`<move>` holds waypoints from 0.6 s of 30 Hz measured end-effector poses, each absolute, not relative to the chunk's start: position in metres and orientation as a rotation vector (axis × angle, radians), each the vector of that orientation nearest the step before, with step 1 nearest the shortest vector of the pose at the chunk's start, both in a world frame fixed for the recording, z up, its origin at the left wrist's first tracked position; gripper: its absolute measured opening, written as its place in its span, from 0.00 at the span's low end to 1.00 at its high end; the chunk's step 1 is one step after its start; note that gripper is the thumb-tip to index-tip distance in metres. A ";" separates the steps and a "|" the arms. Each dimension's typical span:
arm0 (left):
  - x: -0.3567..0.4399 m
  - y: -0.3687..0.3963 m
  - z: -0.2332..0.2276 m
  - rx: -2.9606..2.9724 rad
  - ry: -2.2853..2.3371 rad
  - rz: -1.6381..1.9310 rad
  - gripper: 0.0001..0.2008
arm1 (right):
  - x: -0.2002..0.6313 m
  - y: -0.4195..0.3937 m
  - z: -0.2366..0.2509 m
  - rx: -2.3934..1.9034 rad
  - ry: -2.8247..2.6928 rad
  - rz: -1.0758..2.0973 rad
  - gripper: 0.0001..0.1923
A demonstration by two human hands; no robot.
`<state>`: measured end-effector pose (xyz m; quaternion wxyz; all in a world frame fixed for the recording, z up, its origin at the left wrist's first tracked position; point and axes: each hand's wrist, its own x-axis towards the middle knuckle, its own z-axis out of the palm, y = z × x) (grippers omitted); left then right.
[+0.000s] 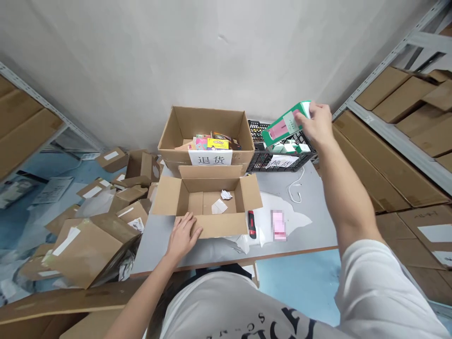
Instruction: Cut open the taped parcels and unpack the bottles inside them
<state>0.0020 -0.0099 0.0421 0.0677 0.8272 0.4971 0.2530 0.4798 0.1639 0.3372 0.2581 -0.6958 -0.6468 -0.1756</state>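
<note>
In my right hand (315, 121) is a green box with a pink picture (282, 126), gripped at its upper end and tilted over a black plastic crate (259, 160). Several white and green boxes (290, 148) lie inside that crate, which bears a paper label. My left hand (183, 234) rests with fingers spread on the front flap of an open cardboard box (219, 227). Two crumpled bits of white paper (219, 206) are on that box's floor. Behind it stands a larger carton (169, 157) holding colourful packets, a yellow one among them.
A red and black box cutter (252, 224) and a blurred pink item (278, 226) lie on white wrap at the table's right. Farther back is a white cable (297, 188). Discarded cartons (88, 245) pile up at left; shelves of boxes (406, 165) flank the right.
</note>
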 end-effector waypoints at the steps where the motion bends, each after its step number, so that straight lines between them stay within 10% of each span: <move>1: 0.002 -0.010 0.041 2.485 1.510 0.758 0.18 | 0.484 0.186 0.326 -1.928 -1.685 -0.455 0.31; 18: -0.003 -0.009 0.023 2.443 1.602 0.741 0.19 | 0.468 0.320 0.142 -2.429 -1.331 -0.050 0.32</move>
